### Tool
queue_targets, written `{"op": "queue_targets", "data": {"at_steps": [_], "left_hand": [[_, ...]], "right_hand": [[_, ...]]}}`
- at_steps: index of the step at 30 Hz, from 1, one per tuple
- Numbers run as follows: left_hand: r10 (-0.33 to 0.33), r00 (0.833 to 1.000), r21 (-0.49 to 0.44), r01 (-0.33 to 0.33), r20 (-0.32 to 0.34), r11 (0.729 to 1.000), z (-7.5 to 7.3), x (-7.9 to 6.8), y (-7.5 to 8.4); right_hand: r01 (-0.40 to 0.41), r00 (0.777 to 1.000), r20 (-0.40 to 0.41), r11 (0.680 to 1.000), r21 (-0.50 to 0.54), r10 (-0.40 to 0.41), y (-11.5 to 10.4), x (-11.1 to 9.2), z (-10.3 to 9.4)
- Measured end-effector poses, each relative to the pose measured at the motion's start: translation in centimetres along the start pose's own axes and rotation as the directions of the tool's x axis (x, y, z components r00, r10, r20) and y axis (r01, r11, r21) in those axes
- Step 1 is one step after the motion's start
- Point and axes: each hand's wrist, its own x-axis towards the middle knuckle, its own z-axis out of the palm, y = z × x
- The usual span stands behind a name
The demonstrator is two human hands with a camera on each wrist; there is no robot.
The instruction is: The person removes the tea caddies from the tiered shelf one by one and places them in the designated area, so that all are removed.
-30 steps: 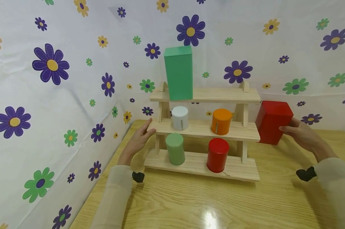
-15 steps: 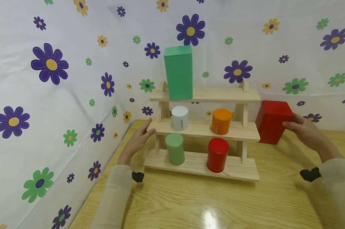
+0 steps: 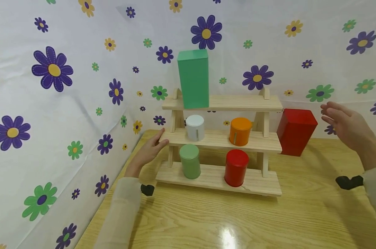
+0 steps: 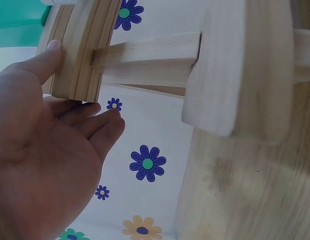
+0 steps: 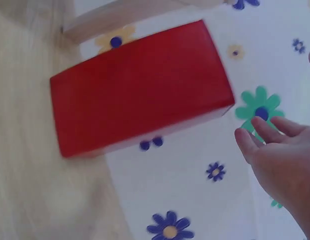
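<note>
My left hand (image 3: 146, 153) holds the left end of the middle board of a three-tier wooden display shelf (image 3: 206, 139). In the left wrist view its thumb (image 4: 42, 61) lies on one side of the board end, with the fingers on the other. To the right of the shelf, a tall red box (image 3: 297, 131) stands upright on the table. My right hand (image 3: 351, 129) hovers to the right of that box, apart from it, fingers extended and nothing held. The right wrist view shows a gap between the fingers and the red box (image 5: 140, 90).
A green box (image 3: 193, 79) stands on the top board's left part. White (image 3: 195, 128) and orange (image 3: 240, 131) round tins sit on the middle board. Light green (image 3: 190, 161) and red (image 3: 236, 168) tins occupy the bottom board. Flower-printed cloth (image 3: 91, 69) hangs behind and at left.
My right hand has let go of the red box and moved up and to the right. The box stays in place. My left hand keeps its place on the shelf.
</note>
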Motion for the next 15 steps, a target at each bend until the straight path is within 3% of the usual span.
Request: {"op": "queue_targets", "data": {"at_steps": [3,6,12,15], "left_hand": [[-0.006,1.0,0.015,0.006,0.012,1.0,-0.2,-0.1,0.0],[-0.007,1.0,0.023,0.007,0.021,1.0,-0.4,0.0,-0.1],[-0.009,1.0,0.042,0.008,0.022,0.999,-0.5,0.1,0.0],[-0.009,1.0,0.034,0.008,0.022,0.999,-0.5,0.1,0.1]], "right_hand": [[0.05,0.997,-0.065,0.985,0.165,-0.04,-1.5,0.1,0.6],[0.108,0.988,-0.131,0.962,0.251,-0.077,-2.9,0.2,1.5],[0.108,0.989,-0.125,0.962,0.25,-0.078,-5.5,0.8,3.3],[0.073,0.993,-0.099,0.992,0.105,-0.063,-6.8,1.3,4.4]]}}
